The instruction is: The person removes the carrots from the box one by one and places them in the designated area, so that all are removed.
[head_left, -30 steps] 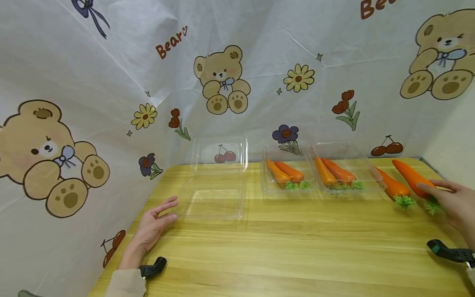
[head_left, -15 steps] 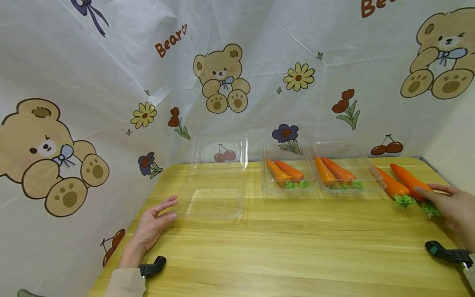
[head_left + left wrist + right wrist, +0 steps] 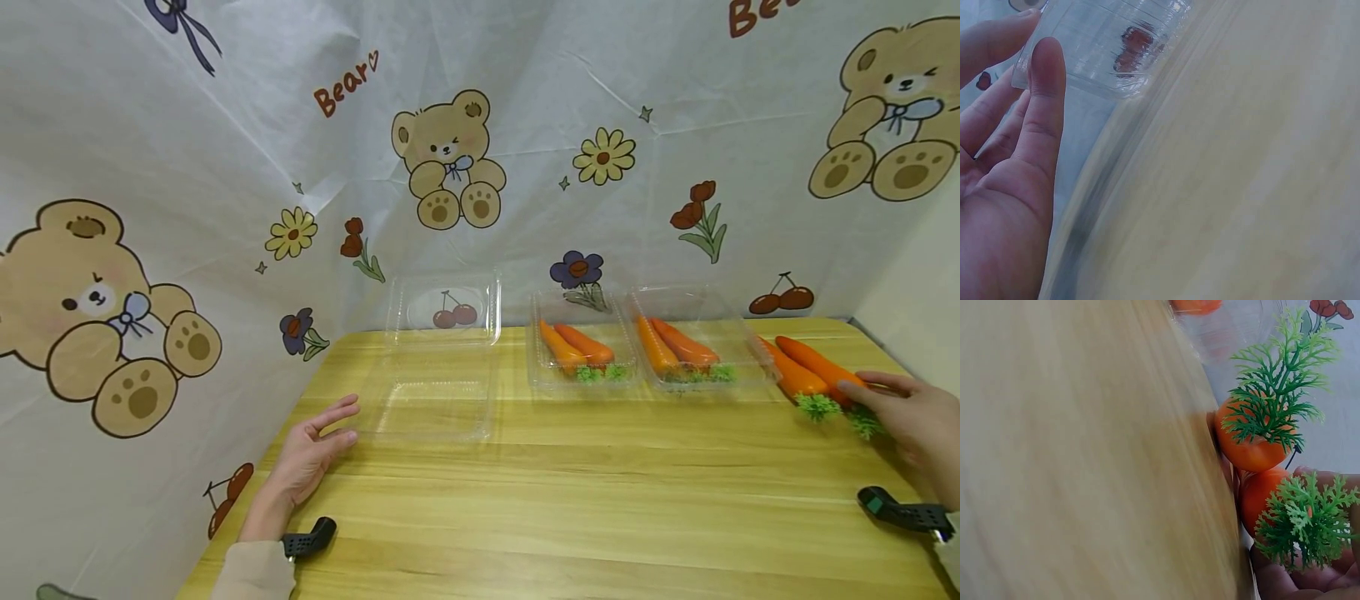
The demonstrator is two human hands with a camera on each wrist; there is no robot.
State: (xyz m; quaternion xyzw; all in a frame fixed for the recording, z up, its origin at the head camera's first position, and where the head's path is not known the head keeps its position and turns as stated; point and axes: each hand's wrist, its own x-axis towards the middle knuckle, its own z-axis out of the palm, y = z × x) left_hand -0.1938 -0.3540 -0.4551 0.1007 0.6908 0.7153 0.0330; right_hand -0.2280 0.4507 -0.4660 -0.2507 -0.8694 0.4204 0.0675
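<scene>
At the far right my right hand (image 3: 911, 412) holds a toy carrot (image 3: 817, 362) by its leafy end. This carrot lies close against a second toy carrot (image 3: 791, 375); in the right wrist view their orange ends, one carrot's (image 3: 1260, 494) and the other's (image 3: 1250, 447), touch, and the leaves hide part of the fingers. My left hand (image 3: 307, 454) lies at the left, fingers mostly straight and apart, beside the left edge of a clear plastic box (image 3: 438, 417) with its lid raised. In the left wrist view the thumb (image 3: 1047, 69) overlaps the box's corner; contact is unclear.
Two more clear boxes, a middle one (image 3: 585, 387) and a right one (image 3: 753, 379), each hold two toy carrots. All stand along the back of the wooden table (image 3: 570, 508), before a bear-printed cloth (image 3: 525, 250). A pale wall (image 3: 911, 283) rises at the right.
My right hand has lowered its carrot and swung the tip left, bringing it against the neighbouring carrot. The left hand and the boxes have stayed where they were.
</scene>
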